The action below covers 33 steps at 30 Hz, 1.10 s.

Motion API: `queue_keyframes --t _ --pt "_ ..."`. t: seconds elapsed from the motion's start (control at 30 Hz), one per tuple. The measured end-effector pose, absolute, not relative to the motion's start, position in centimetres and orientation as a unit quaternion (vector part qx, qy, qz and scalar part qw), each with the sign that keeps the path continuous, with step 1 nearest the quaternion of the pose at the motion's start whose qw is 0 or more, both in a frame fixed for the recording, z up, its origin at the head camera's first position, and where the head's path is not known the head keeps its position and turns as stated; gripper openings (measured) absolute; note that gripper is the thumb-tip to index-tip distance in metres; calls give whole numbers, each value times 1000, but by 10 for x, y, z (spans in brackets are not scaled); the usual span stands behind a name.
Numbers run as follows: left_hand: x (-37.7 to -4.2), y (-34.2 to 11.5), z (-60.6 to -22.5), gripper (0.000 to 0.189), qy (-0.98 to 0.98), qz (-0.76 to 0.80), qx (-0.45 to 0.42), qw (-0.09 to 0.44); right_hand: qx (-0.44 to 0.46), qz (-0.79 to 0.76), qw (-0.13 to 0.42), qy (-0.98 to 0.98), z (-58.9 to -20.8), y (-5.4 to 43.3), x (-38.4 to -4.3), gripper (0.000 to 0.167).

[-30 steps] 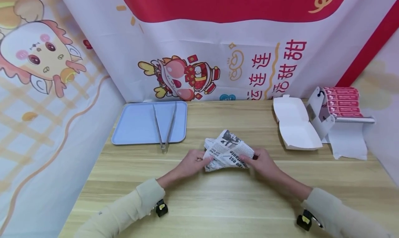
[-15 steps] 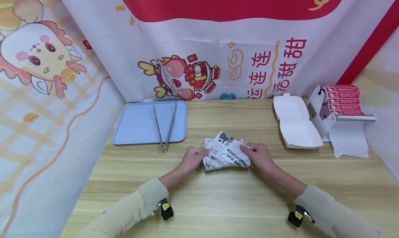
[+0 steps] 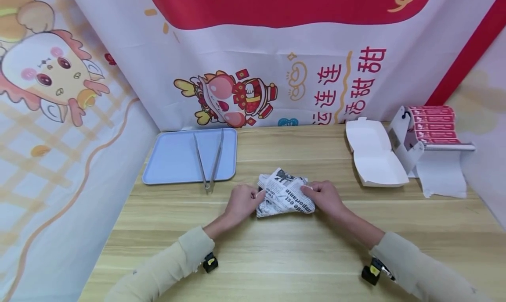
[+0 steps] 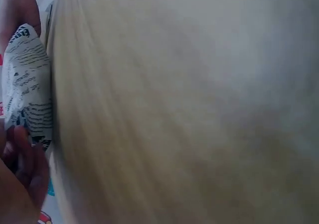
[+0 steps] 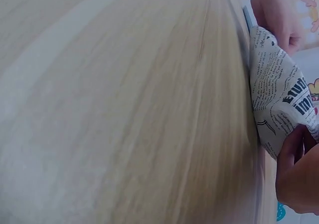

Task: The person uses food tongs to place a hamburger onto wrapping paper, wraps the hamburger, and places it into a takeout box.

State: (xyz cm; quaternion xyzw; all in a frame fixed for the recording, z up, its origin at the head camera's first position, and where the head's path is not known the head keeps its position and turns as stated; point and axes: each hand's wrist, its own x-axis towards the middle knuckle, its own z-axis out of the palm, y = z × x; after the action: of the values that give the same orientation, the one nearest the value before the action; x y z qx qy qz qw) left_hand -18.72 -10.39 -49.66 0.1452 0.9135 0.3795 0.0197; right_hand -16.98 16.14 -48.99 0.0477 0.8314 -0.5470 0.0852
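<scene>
Across the lower half of the head view, saw the wood-grained bench [image 3: 284, 249]. Left of centre, noticed a pale blue tray [image 3: 174, 157], well apart from the work. Toward the right edge, found a roll dispenser [image 3: 432, 128], with an open white carton [image 3: 379, 163] just beside it. Near the centre, spotted a newsprint packet [image 3: 285, 195], long axis roughly left to right; could not tell bench contact from a slight lift. Over the tray's front edge, noted splayed tongs [image 3: 216, 162], clear of the packet. Around the packet's ends, saw left grip [image 3: 242, 203] and right grip [image 3: 326, 197] pinching one each, equally near, with nothing between.
</scene>
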Motion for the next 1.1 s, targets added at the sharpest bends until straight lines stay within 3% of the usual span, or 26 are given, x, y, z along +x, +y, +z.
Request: queue_keyframes --t 0.17,0.33,0.4,0.5,0.63,0.73,0.87,0.97,1.1 --pt "-190 -104 -486 53 952 242 185 -2 39 -541 76 837 -490 160 -169 44" --pt "-187 -90 -461 28 957 99 258 -90 44 -538 70 839 -491 158 -167 44" --pt "-185 -78 -450 40 947 69 297 -104 44 -534 62 842 -490 157 -167 45" --pt "-183 -55 -443 56 941 43 328 -67 38 -524 47 849 -490 157 -166 47" --pt "-184 -35 -457 68 946 26 323 22 33 -523 47 850 -490 156 -166 47" --pt "-187 -36 -470 71 947 35 314 58 32 -530 61 845 -486 158 -166 36" --pt "-194 -43 -478 73 937 47 341 59 -7 -504 5 864 -472 168 -172 19" --pt "-201 -47 -477 73 921 49 382 62 -63 -455 -19 888 -461 174 -179 25" --pt "-210 -50 -469 67 907 21 415 70 -140 -418 54 896 -460 175 -187 41"
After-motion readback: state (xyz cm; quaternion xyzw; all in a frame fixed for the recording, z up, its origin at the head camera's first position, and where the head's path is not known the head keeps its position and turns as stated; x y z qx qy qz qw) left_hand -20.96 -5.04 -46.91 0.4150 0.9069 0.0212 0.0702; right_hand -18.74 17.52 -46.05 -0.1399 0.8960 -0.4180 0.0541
